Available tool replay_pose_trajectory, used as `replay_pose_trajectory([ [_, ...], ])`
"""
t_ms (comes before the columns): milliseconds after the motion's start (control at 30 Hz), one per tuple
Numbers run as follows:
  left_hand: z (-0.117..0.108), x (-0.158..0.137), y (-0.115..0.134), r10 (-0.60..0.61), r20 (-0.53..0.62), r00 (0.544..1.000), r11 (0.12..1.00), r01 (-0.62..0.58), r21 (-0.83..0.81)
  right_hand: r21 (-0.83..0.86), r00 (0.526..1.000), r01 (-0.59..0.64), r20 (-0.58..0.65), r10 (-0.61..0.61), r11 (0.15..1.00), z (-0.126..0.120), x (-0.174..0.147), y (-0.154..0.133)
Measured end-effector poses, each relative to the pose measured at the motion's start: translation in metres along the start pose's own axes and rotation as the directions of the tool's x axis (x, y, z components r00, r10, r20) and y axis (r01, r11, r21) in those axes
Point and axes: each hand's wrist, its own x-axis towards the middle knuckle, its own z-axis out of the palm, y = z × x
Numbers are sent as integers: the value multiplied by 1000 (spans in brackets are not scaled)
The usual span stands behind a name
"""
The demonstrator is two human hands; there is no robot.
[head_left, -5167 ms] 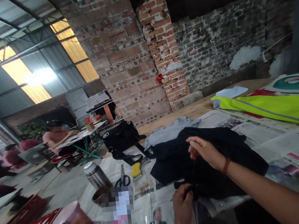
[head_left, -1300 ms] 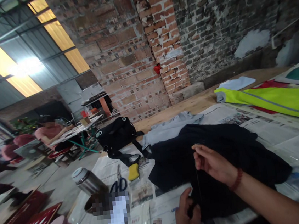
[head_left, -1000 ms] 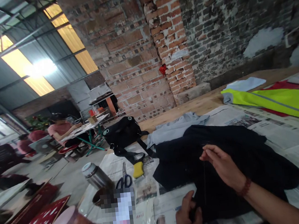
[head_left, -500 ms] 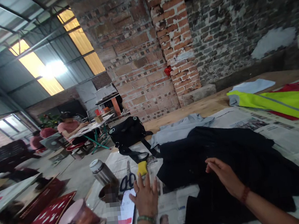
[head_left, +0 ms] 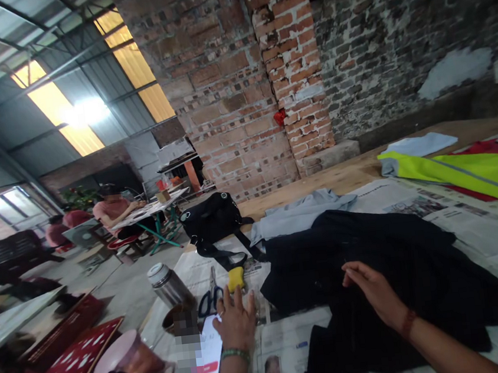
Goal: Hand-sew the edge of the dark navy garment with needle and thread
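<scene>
My left hand (head_left: 237, 319), fingers spread, hovers over or rests by the right edge of a lit phone (head_left: 209, 348); whether it touches the screen I cannot tell. Just beyond its fingertips are a yellow object (head_left: 236, 278), perhaps a tape measure, and dark-handled scissors (head_left: 210, 297). Thumb and fingertips of my right hand (head_left: 370, 287) are pinched together above a black garment (head_left: 389, 255) spread on newspaper. Anything between those fingertips is too small to make out.
Left of the phone stand a steel flask (head_left: 170, 284), a brown cup (head_left: 176, 320) and a pinkish container (head_left: 134, 364). Behind lie a black bag (head_left: 211, 219), grey cloth (head_left: 297, 217) and a yellow reflective vest (head_left: 465, 172). A person (head_left: 113, 211) sits at a far table.
My left hand has shifted slightly left, closer over the phone, with its fingers still spread. My right hand keeps its pinch at the same spot on the garment.
</scene>
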Motion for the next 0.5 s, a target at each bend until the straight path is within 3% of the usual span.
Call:
replay_pose_trajectory([
  [100, 0, -20, 24, 81, -137, 987, 978, -105, -178, 42, 1000, 7, 7, -7, 999, 0, 0, -6],
  [167, -2, -41, 46, 153, -194, 969, 875, -224, -429, 69, 1000, 18, 14, -19, 997, 0, 0, -14],
  [233, -6, -61, 68, 190, -93, 977, 756, -206, -622, 96, 999, 37, 20, -40, 995, -1, 1, -26],
  [333, -11, -83, 92, 181, 74, 981, 613, -53, -788, 133, 996, 79, 20, -82, 988, -3, 4, -47],
  [433, -11, -92, 99, 169, 245, 955, 516, 127, -847, 162, 992, 120, 4, -122, 980, -5, 9, -68],
  [500, -8, -97, 97, 160, 310, 937, 505, 192, -841, 178, 990, 139, -9, -140, 974, -6, 13, -77],
])
